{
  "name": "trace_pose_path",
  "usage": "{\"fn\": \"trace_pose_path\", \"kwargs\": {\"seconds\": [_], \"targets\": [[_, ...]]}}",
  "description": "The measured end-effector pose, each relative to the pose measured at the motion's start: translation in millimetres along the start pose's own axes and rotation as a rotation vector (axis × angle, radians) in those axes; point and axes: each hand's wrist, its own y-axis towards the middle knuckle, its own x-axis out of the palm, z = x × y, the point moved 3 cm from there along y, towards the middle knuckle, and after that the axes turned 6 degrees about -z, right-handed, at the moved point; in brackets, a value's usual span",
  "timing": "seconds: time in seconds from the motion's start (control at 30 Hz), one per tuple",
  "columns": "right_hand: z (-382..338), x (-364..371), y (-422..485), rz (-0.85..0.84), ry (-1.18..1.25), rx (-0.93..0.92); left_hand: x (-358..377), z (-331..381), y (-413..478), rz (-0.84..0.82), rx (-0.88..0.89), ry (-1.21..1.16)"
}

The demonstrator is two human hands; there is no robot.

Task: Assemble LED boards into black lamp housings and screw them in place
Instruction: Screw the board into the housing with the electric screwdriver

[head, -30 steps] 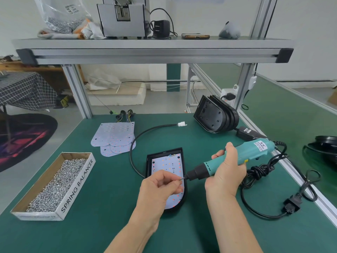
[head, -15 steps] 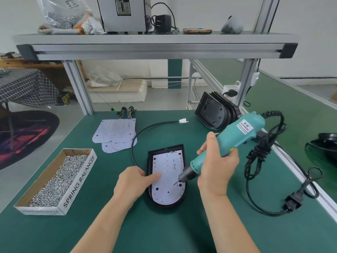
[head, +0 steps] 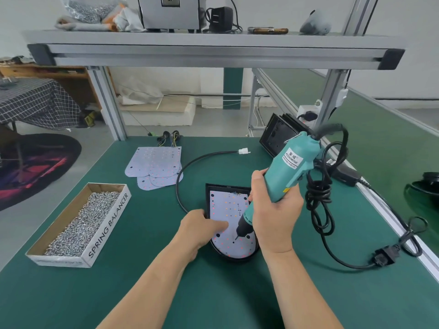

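The left hand point(head: 203, 230) pressed straight fingers onto the white, red-dotted board point(head: 225, 205), seated in its black housing point(head: 234, 258) at lower centre. The right hand point(head: 275, 210) curled around the teal screwdriver point(head: 292, 167), its tip touching the board.

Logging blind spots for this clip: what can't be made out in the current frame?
All in the head view:
- What the electric screwdriver bit tip bears on: too small to tell.
- Right side of the LED board and black housing: hidden by the right hand.
- Stack of spare housings: partly behind the screwdriver body.
- Black object at far right: cut off by the frame edge.
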Motion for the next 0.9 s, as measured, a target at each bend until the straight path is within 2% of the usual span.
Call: {"fn": "trace_pose_path", "kwargs": {"seconds": [0.4,0.9], "targets": [[7.6,1.9,-2.9,0.002,-0.028,-0.009,2.4,-1.0,6.1,-0.038,0.016,-0.016],[15.5,11.7,0.4,-0.095,-0.003,0.042,1.7,-1.6,7.6,-0.020,0.032,-0.008]]}}
